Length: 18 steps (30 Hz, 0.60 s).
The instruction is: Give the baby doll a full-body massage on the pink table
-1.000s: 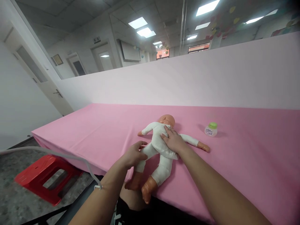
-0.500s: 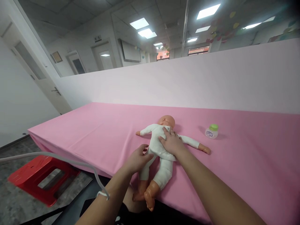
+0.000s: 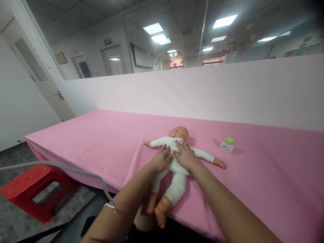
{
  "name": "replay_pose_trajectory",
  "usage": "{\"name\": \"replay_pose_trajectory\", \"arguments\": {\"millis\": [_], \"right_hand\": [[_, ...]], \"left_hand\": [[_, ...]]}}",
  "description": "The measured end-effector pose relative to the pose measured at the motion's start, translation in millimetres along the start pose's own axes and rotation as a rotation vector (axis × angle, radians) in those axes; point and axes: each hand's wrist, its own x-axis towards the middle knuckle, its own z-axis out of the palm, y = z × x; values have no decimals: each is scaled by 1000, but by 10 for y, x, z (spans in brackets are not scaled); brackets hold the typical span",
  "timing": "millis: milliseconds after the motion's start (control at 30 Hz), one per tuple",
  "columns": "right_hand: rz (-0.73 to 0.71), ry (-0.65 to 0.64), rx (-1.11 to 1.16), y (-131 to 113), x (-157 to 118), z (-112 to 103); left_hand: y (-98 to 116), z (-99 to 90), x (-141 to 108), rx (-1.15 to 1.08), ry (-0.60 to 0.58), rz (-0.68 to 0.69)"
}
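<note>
A baby doll with a white cloth body and plastic head, hands and feet lies stretched out on the pink tablecloth. Its head points away from me and its feet reach the near table edge. My left hand rests on the left side of the doll's torso, fingers extended. On the right side of the torso my right hand lies flat, fingers spread. The two thumbs are close together over the middle of the body. Both palms cover part of the torso.
A small clear jar with a green lid stands on the cloth, right of the doll. A red plastic stool is on the floor at left. A grey cable runs to my left forearm. Behind the table rises a white half-wall with glass above.
My left hand has moved up from beside the doll's hip onto its torso, next to my right hand. My right hand stays on the torso. The view has shifted slightly.
</note>
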Motion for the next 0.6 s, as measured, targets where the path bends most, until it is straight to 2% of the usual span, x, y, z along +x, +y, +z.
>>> {"name": "replay_pose_trajectory", "arguments": {"millis": [100, 233, 333, 433, 600], "right_hand": [[-48, -12, 49, 88, -19, -25], [-79, -41, 107, 167, -56, -53], [-75, -36, 131, 170, -71, -64], [-73, -26, 135, 172, -64, -88], [-87, -37, 121, 289, -51, -204]], "left_hand": [[-92, -51, -13, -69, -8, -13], [-175, -148, -28, -102, -97, -36], [-211, -137, -11, -114, -93, -40], [-240, -6, 42, -107, -68, -53], [-256, 332, 136, 32, -29, -56]]}}
